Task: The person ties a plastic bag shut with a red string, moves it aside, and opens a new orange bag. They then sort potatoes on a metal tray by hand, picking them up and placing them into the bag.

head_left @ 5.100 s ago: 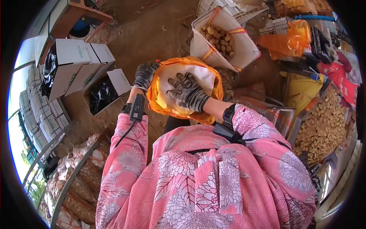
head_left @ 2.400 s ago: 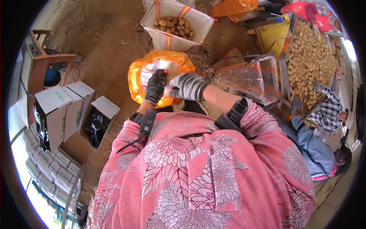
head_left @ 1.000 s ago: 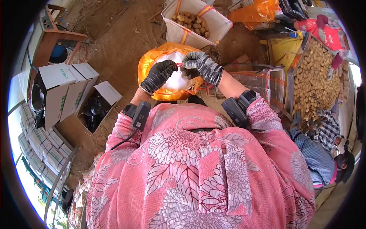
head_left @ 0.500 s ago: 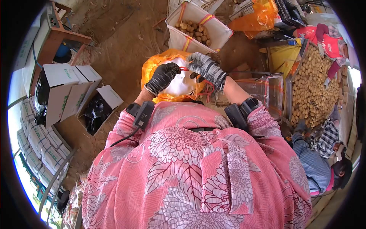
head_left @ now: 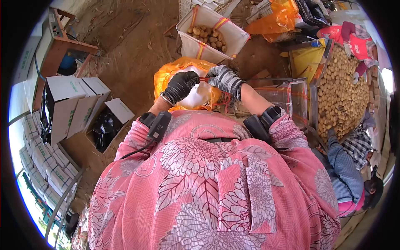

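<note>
orange bag (head_left: pixel 166 80) sits on the dirt floor (head_left: pixel 133 50) just in front of our knees, its white lining bulging up at the mouth, and both our gloved hands meet right over it. our left hand (head_left: pixel 180 86), in the dark glove, is closed with its fingertips pinching one end of a thin red string (head_left: pixel 203 78). our right hand (head_left: pixel 225 79), in the grey striped glove, is closed on the other end, so the string runs short and seemingly taut between them, just above the bag's mouth. we judge that holding it low and close to the bag keeps the pull steady. beyond the bag stands a white sack (head_left: pixel 235 39), open on small brown tubers. on the right a clear plastic bin (head_left: pixel 291 100) crowds our right forearm, and past it a worktop (head_left: pixel 321 83) is heaped with more tubers, with another person (head_left: pixel 348 171) bent beside it. open cardboard boxes (head_left: pixel 71 104) with black liners stand well apart on the left.
</note>
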